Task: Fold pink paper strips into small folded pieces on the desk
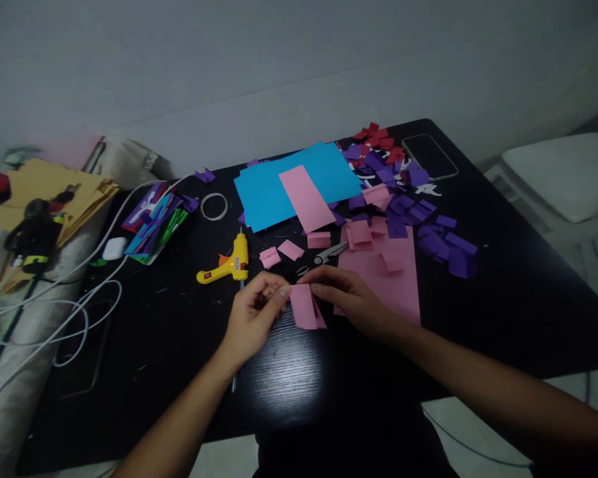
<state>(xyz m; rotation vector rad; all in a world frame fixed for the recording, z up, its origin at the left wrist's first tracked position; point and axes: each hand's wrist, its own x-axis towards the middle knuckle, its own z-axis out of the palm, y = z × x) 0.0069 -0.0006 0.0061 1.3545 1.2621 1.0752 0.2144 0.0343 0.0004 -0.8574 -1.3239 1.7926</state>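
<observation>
Between my two hands is a folded piece of pink paper [303, 309], its lower edges hanging a little apart above the black table. My left hand [254, 309] pinches its upper left corner between thumb and fingers. At the upper right corner, my right hand [346, 295] grips it the same way. Just beyond my fingers lie scissors [330, 254], partly hidden by my right hand. Small folded pink pieces [292, 249] rest past my left hand, near a yellow glue gun [234, 262]. A larger pink sheet [403, 295] lies under my right wrist.
Blue sheets [269, 196] with a pink strip [306, 199] lie at the back. Purple pieces [433, 242] and red pieces [379, 137] are scattered to the right, near a phone [431, 156]. A tape roll [214, 206], an earbud case [114, 248] and white cables [87, 315] are left.
</observation>
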